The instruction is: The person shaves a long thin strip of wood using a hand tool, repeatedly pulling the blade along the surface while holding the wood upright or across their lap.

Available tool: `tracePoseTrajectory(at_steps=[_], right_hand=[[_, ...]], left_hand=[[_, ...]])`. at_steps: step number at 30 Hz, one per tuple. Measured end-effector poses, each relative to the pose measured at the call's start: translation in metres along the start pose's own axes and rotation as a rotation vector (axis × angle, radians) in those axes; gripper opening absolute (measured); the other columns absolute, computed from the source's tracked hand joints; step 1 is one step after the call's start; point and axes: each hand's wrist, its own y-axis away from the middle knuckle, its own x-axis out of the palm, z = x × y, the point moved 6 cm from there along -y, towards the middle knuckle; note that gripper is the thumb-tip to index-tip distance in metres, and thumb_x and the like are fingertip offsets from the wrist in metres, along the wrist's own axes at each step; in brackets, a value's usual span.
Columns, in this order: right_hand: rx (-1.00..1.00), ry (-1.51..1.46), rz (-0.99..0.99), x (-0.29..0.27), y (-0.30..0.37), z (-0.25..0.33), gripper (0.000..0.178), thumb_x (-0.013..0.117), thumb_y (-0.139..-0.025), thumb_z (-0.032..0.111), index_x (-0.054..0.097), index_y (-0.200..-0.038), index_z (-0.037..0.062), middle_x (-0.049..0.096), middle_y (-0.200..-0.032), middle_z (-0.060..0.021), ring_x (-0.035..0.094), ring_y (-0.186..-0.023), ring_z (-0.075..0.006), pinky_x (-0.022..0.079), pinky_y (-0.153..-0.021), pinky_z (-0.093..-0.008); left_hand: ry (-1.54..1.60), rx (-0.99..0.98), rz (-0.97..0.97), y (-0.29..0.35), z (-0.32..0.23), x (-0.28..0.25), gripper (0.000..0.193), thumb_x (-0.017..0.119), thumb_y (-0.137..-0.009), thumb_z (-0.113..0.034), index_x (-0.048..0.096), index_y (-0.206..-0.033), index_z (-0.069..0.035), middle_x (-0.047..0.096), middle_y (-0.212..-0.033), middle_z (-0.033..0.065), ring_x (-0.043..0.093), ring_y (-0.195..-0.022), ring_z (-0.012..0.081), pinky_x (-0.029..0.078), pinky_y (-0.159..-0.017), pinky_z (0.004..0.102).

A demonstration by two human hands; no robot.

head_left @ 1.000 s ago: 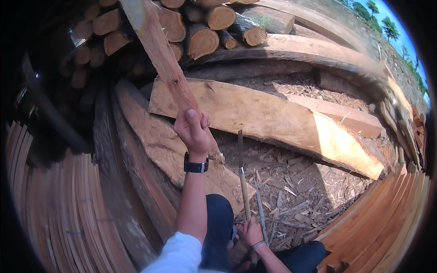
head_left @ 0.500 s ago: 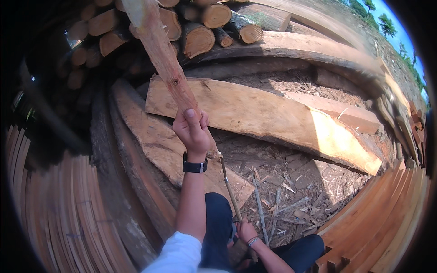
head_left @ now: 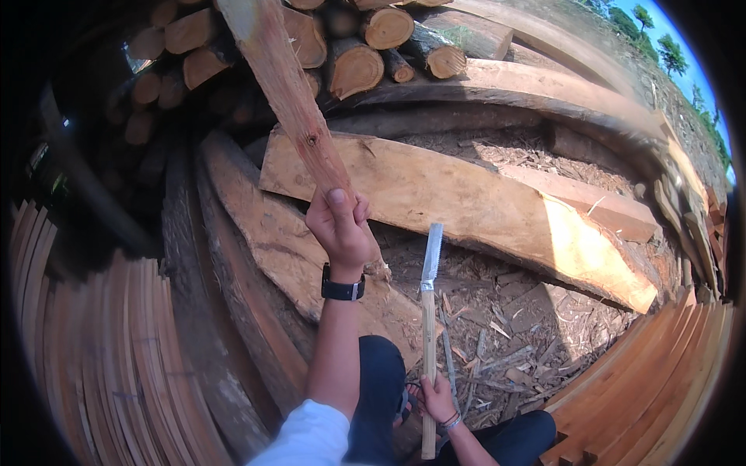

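A long, rough strip of wood (head_left: 289,85) with a knot slants up and away, past the top edge of the view. Near its lower end my left hand (head_left: 340,225), with a dark wristwatch (head_left: 342,284), is closed round it. My right hand (head_left: 437,400) is lower and to the right, closed on a saw (head_left: 428,330). The saw has a straight wooden handle and a short, bright toothed blade (head_left: 432,256) pointing up. Its blade is to the right of the strip's lower end, apart from it.
A thick plank (head_left: 458,194) lies across the middle, over another slab (head_left: 272,233). Cut logs (head_left: 356,68) are stacked at the back. Sawn boards stand in rows at left (head_left: 128,342) and right (head_left: 645,380). Chips and sticks (head_left: 505,334) litter the ground.
The saw has swung away from the strip's lower end, so its blade now shows upright to the right. My left hand still holds the strip. The view has shifted slightly.
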Motion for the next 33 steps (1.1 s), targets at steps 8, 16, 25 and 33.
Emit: tracePoseTrajectory(at_steps=[8,16,25,33], right_hand=[[-0.127,0.791,-0.099,0.006,-0.012,-0.035,0.028,0.049,-0.089,0.021,0.045,-0.091,-0.0067,0.057,-0.07,-0.0336,0.057,-0.069,-0.0497,0.047,-0.065,-0.0567],[-0.204,0.744,-0.198,-0.001,-0.011,-0.011,0.028,0.048,-0.089,0.021,0.044,-0.095,-0.0058,0.058,-0.067,-0.0301,0.058,-0.066,-0.048,0.048,-0.064,-0.0545],[-0.244,0.788,-0.086,0.003,-0.015,-0.042,0.032,0.05,-0.09,0.025,0.047,-0.098,-0.0066,0.058,-0.065,-0.0244,0.059,-0.056,-0.038,0.049,-0.055,-0.045],[0.401,-0.608,0.428,0.01,0.0,-0.02,0.019,0.046,-0.096,0.026,0.047,-0.087,0.0093,0.032,-0.052,0.0033,0.028,-0.036,-0.0065,0.024,-0.032,-0.0223]], left_hand=[[-0.002,-0.007,0.035,0.003,0.001,0.008,0.042,0.042,-0.095,-0.043,0.044,-0.079,-0.004,0.044,-0.058,0.0032,0.04,-0.047,0.008,0.031,-0.043,0.02],[-0.02,-0.016,0.044,0.005,0.001,0.016,0.044,0.043,-0.095,-0.044,0.044,-0.079,-0.004,0.044,-0.058,0.0033,0.04,-0.046,0.008,0.03,-0.042,0.0201],[-0.02,-0.033,0.037,0.006,-0.001,0.017,0.044,0.042,-0.095,-0.045,0.043,-0.079,-0.004,0.043,-0.057,0.0028,0.04,-0.046,0.0077,0.03,-0.042,0.0199],[-0.006,-0.012,0.022,0.001,-0.001,0.005,0.042,0.042,-0.095,-0.044,0.044,-0.08,-0.004,0.043,-0.059,0.0025,0.04,-0.047,0.0074,0.031,-0.043,0.0194]])
